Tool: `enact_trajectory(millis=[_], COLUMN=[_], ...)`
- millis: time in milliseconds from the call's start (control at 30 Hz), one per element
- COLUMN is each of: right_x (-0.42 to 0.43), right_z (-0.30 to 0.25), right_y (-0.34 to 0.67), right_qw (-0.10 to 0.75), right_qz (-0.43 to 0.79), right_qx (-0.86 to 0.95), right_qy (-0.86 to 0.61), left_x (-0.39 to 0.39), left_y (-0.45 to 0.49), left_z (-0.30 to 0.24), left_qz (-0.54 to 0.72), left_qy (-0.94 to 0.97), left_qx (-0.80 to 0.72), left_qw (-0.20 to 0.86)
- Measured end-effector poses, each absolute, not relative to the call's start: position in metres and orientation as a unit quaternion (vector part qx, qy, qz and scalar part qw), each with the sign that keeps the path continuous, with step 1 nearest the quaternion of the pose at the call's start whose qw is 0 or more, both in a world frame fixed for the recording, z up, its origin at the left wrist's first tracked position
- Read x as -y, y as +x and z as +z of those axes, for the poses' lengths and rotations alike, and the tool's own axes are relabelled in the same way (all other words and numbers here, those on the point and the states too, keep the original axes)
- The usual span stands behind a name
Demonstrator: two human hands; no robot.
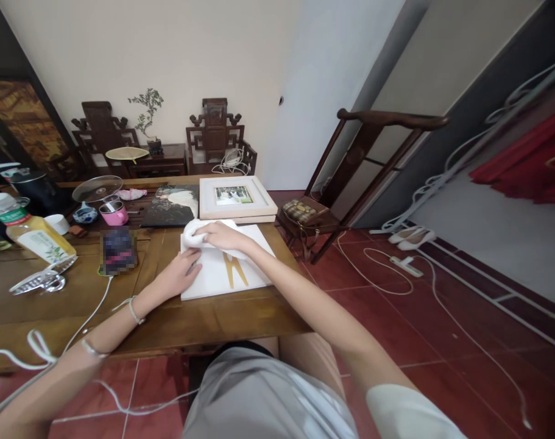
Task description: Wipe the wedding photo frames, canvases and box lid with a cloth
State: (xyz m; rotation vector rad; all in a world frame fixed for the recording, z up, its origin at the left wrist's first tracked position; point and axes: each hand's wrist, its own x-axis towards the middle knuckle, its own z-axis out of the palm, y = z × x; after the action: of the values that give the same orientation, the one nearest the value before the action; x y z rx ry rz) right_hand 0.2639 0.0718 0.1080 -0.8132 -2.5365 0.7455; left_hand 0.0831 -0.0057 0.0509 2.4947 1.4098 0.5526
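A white flat panel (211, 274), with a tan piece (236, 269) like two splayed legs on its face, lies on the wooden table near its right end. My right hand (222, 236) presses a bunched white cloth (194, 231) onto the panel's upper part, fingers closed on the cloth. At the panel's left edge rests my left hand (184, 272), its fingers stretched out and touching the surface. Just behind the panel, a pale picture frame (208, 198) with a photo lies stacked on another frame. A dark photo panel (170, 207) is beside that stack.
On the table's (153, 311) left are a bottle of yellow liquid (39, 235), a silver hair claw (39, 281), a pink mug (114, 213), a glass lid (97, 188) and a blurred dark device (117, 251) with a cable. A wooden chair (345, 164) holding a bag stands right.
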Motion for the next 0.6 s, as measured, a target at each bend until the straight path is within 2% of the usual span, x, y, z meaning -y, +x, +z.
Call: enact_trajectory(millis=[200, 600], right_x=[-0.077, -0.062], right_z=[0.102, 0.059], right_y=[0.268, 0.392], right_qw=[0.195, 0.263], right_qz=[0.248, 0.210], right_qx=[0.900, 0.851], right_qy=[-0.302, -0.403], left_x=[0.006, 0.006], left_y=[0.082, 0.082], left_z=[0.048, 0.036], left_qz=[0.184, 0.169], left_qy=[0.851, 0.827], left_qx=[-0.479, -0.517], left_qw=[0.113, 0.143])
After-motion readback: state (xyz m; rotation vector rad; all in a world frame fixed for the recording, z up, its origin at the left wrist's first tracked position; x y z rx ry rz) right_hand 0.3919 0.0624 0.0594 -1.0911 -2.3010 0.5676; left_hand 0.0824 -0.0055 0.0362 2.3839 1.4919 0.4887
